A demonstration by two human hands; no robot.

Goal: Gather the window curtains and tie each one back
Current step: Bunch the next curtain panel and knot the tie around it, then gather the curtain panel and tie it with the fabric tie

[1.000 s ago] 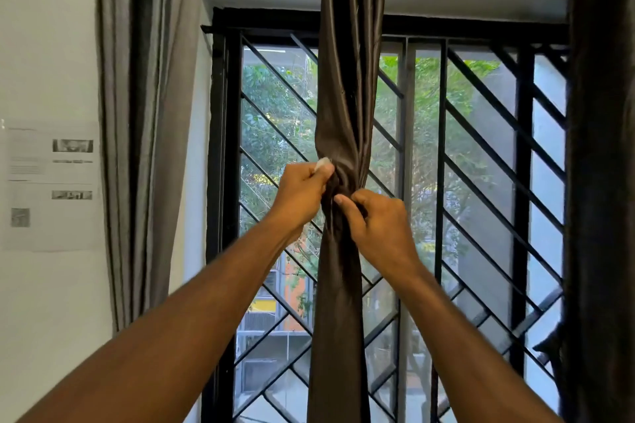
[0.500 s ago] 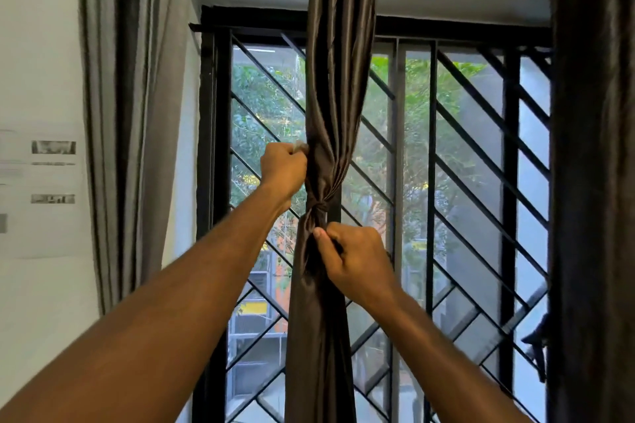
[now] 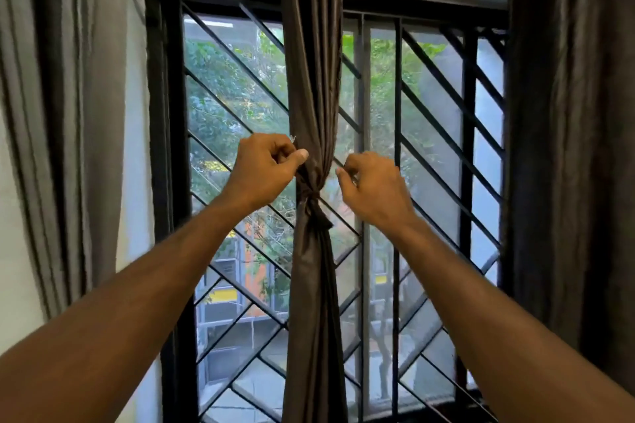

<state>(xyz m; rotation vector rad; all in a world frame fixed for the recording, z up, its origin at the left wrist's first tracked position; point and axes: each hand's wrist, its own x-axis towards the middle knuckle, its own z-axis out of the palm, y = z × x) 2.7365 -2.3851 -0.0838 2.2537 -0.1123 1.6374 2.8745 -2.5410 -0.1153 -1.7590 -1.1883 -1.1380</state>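
Right hand (image 3: 372, 187) has come off the cloth since half a second ago — it was pinching the curtain below the knot, now it hangs just beside the bundle at its 3 o'clock, apart from it, fingers loosely curled and holding nothing. Left hand (image 3: 264, 165) is about where it was, thumb and curled fingers pinching a fold of the centre curtain (image 3: 314, 79) at 10 o'clock from the knot (image 3: 311, 197); a pale frayed bit shows above its knuckles, cannot tell what it is. Centre curtain is dark brown, faint satin sheen, gathered into a narrow rope of vertical pleats down the middle of the window, cinched at the knot, flaring slightly below it. Window grille (image 3: 429, 120) behind is black metal bars, uprights crossed by diagonals, green foliage through the glass. Grey curtain (image 3: 62, 113) hangs loose at 9 o'clock in soft matte folds against the white wall; dark curtain (image 3: 570, 148) hangs at 3 o'clock, heavier, coarser-looking weave — untied.
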